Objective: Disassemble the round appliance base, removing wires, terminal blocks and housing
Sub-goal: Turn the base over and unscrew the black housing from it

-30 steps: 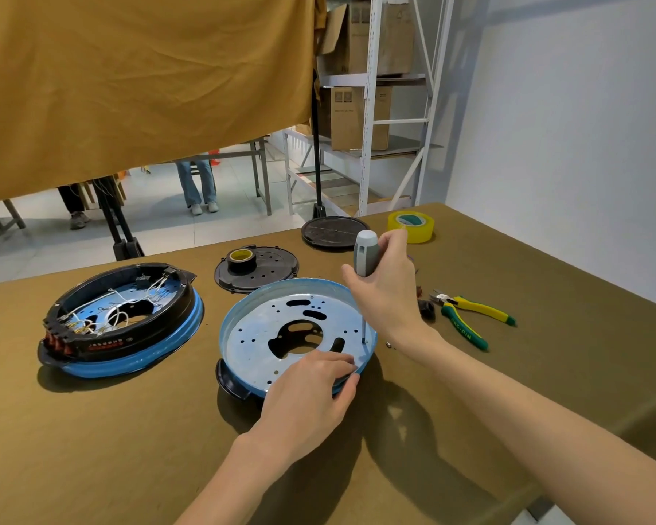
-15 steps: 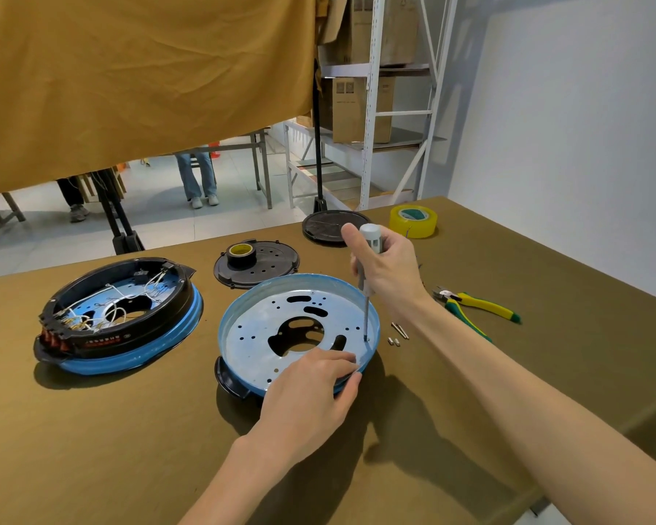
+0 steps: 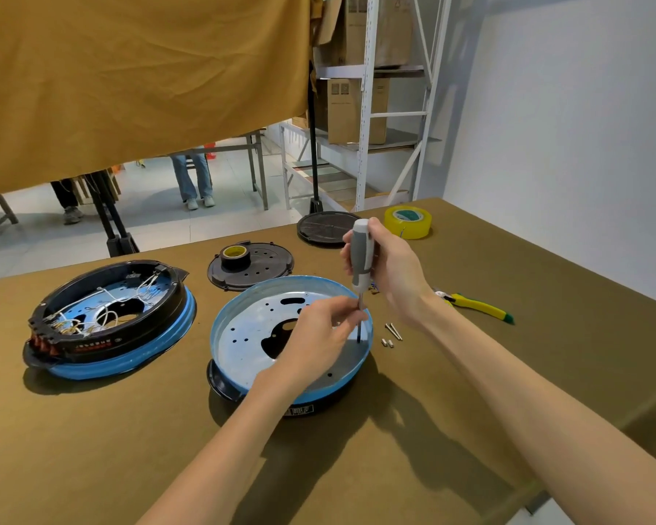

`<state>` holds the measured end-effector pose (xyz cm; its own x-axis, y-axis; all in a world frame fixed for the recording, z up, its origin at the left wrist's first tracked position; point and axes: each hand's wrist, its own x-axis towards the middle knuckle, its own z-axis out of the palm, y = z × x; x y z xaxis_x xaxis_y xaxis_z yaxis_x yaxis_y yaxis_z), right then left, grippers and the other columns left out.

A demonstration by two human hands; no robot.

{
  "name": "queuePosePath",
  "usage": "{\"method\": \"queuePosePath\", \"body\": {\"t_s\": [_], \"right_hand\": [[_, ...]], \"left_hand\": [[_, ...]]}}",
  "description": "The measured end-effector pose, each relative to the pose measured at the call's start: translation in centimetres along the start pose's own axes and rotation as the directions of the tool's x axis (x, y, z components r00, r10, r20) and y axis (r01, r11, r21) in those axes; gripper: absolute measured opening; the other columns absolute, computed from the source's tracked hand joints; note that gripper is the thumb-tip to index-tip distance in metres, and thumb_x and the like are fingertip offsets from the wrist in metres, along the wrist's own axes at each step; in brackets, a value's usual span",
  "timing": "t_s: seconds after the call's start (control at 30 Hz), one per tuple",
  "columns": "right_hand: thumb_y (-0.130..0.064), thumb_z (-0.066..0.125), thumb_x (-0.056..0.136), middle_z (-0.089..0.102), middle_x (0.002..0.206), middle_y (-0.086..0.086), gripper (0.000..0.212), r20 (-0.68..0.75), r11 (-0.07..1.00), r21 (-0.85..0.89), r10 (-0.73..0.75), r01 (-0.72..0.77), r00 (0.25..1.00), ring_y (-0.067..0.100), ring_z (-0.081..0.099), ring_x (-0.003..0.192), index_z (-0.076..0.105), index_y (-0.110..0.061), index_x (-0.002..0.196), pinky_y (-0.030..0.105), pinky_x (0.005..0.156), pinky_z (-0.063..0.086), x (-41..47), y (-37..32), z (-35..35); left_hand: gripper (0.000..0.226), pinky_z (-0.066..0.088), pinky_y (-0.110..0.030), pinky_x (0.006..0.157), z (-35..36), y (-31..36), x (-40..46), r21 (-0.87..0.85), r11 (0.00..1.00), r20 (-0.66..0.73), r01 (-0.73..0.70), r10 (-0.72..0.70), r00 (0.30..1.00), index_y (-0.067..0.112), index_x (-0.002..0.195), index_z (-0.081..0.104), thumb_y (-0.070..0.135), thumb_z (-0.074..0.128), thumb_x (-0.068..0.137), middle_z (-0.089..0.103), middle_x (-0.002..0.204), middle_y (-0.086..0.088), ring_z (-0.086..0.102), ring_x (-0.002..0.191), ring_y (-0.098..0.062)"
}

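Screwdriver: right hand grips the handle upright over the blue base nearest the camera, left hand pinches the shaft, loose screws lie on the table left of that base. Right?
One thing is off. The head view shows the loose screws on the table to the right of the blue base, not left. The rest holds: the right hand grips the screwdriver handle upright, and the left hand pinches its shaft.

mustard curtain [image 3: 137, 81], white wall [image 3: 569, 126], metal shelving [image 3: 368, 108] with cardboard boxes [image 3: 351, 111], pale floor [image 3: 160, 221]
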<state>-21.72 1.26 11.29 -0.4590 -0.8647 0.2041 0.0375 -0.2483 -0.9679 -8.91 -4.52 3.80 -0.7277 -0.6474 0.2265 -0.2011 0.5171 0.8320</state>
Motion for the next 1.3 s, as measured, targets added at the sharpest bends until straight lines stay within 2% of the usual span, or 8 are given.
{"method": "queuePosePath", "body": {"t_s": [0.3, 0.53, 0.7, 0.93, 1.07, 1.17, 1.23, 1.3], "right_hand": [[-0.038, 0.077, 0.089, 0.068, 0.086, 0.009, 0.032, 0.01, 0.841, -0.431, -0.358, 0.327, 0.934, 0.025, 0.067, 0.075, 0.058, -0.015, 0.098, 0.032, 0.066, 0.057, -0.9, -0.9, -0.2], [-0.03, 0.066, 0.098, 0.065, 0.092, -0.012, 0.016, 0.084, 0.72, -0.542, -0.465, 0.432, 0.881, 0.004, 0.06, 0.081, 0.067, -0.018, 0.107, 0.015, 0.068, 0.048, -0.2, -0.7, -0.7], [-0.03, 0.066, 0.097, 0.062, 0.09, -0.013, 0.027, 0.158, 0.651, -0.629, -0.428, 0.425, 0.89, 0.008, 0.061, 0.079, 0.053, -0.02, 0.119, 0.026, 0.065, 0.054, -0.5, -0.1, -0.5], [-0.04, 0.068, 0.095, 0.066, 0.096, -0.004, 0.034, 0.249, 0.615, -0.651, -0.382, 0.446, 0.89, 0.015, 0.066, 0.084, 0.051, -0.025, 0.121, 0.039, 0.071, 0.06, -1.5, -0.2, 0.4], [-0.036, 0.073, 0.093, 0.061, 0.085, -0.007, 0.031, 0.12, 0.677, -0.597, -0.456, 0.431, 0.882, 0.005, 0.067, 0.075, 0.053, -0.018, 0.107, 0.024, 0.06, 0.059, -1.7, -0.5, 1.3], [-0.039, 0.078, 0.087, 0.055, 0.077, -0.008, 0.036, -0.264, 0.832, -0.488, -0.429, 0.264, 0.864, -0.004, 0.061, 0.064, 0.051, -0.016, 0.095, 0.012, 0.054, 0.05, -1.6, -1.1, 0.7], [-0.042, 0.08, 0.085, 0.059, 0.083, -0.001, 0.043, -0.383, 0.931, -0.357, -0.221, 0.077, 0.897, 0.002, 0.067, 0.065, 0.051, -0.012, 0.096, 0.014, 0.051, 0.051, -1.8, -1.0, -0.2], [-0.031, 0.084, 0.082, 0.067, 0.097, 0.016, 0.043, -0.251, 0.981, -0.13, 0.108, -0.144, 0.962, 0.015, 0.076, 0.072, 0.052, -0.006, 0.097, 0.019, 0.053, 0.056, -2.4, -0.3, -0.8]], "left_hand": [[0.007, 0.059, -0.017, 0.072, 0.2, -0.6, 0.6, 0.152, 0.986, -0.166, -0.068, 0.093, 0.982, 0.034, 0.086, 0.077, 0.041, 0.079, 0.088, 0.073, 0.075, 0.021, 0.069, 0.075, 0.003], [0.078, 0.053, -0.029, 0.093, -0.8, 0.6, -4.4, 0.485, 0.874, 0.131, 0.032, -0.109, 0.985, 0.039, 0.133, 0.054, 0.086, 0.06, 0.072, 0.06, 0.12, 0.024, 0.06, 0.108, 0.0], [0.039, 0.032, -0.034, 0.113, -1.7, 0.7, -5.5, 0.643, 0.747, 0.199, -0.17, 0.052, 0.979, 0.036, 0.133, 0.064, 0.039, 0.072, 0.094, 0.058, 0.14, 0.019, 0.047, 0.131, -0.011], [0.044, 0.01, -0.045, 0.124, -7.6, -1.9, -8.5, 0.671, 0.741, 0.089, -0.034, -0.035, 0.995, 0.049, 0.12, 0.067, 0.026, 0.081, 0.085, 0.044, 0.148, 0.028, 0.026, 0.144, -0.008], [0.066, 0.024, -0.036, 0.114, -7.2, -3.6, -12.4, 0.413, 0.888, -0.325, 0.203, -0.065, 0.943, 0.038, 0.142, 0.046, 0.022, 0.078, 0.086, 0.042, 0.142, 0.014, 0.03, 0.135, -0.008], [0.055, 0.037, -0.042, 0.113, -5.6, -3.8, -13.4, 0.061, 0.921, -0.645, 0.384, -0.257, 0.72, 0.019, 0.139, 0.043, 0.019, 0.071, 0.092, 0.039, 0.137, 0.001, 0.041, 0.133, -0.02], [0.055, 0.042, -0.046, 0.112, -5.0, -3.9, -13.3, -0.105, 0.874, -0.579, 0.475, -0.442, 0.685, 0.013, 0.143, 0.039, 0.031, 0.065, 0.098, 0.037, 0.143, -0.004, 0.045, 0.132, -0.025], [0.053, 0.041, -0.051, 0.113, -4.4, -4.1, -12.8, -0.168, 0.8, -0.41, 0.576, -0.588, 0.698, 0.009, 0.143, 0.045, 0.044, 0.051, 0.104, 0.039, 0.148, -0.007, 0.047, 0.132, -0.028]]}}
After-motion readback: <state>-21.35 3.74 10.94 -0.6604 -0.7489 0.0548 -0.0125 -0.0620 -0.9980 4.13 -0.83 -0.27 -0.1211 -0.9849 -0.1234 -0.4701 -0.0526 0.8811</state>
